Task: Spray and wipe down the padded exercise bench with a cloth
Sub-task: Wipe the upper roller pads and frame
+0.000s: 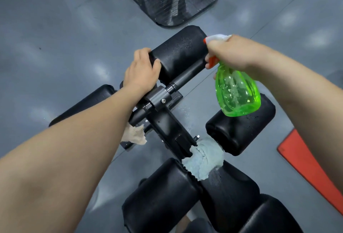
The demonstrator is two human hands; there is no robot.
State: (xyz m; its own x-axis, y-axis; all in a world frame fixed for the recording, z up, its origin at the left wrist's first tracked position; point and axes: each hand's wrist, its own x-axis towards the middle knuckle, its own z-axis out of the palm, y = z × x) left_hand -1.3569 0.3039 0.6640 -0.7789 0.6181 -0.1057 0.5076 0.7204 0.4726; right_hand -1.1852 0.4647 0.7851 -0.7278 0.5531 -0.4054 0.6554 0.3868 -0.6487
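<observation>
Green spray bottle (237, 93) gripped in R hand (232, 52), nozzle at top foam roller (180, 52) | L hand (141, 69) fingers curled round roller end | droplets on roller: spraying underway | blue cloth (204, 158) lies unheld btwn lower pads (161, 195); wipe not yet done

Left hand (142, 69): forearm extended, fingers curled over roller pad (178, 54) end. Right hand (230, 52): raised, gripping spray bottle (237, 93) neck. Both forearms bare.

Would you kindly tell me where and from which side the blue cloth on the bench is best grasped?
Pinch the blue cloth at its bunched, raised middle, coming straight down from above: it lies crumpled among the black pads, folds standing up, its sides hemmed in.
</observation>
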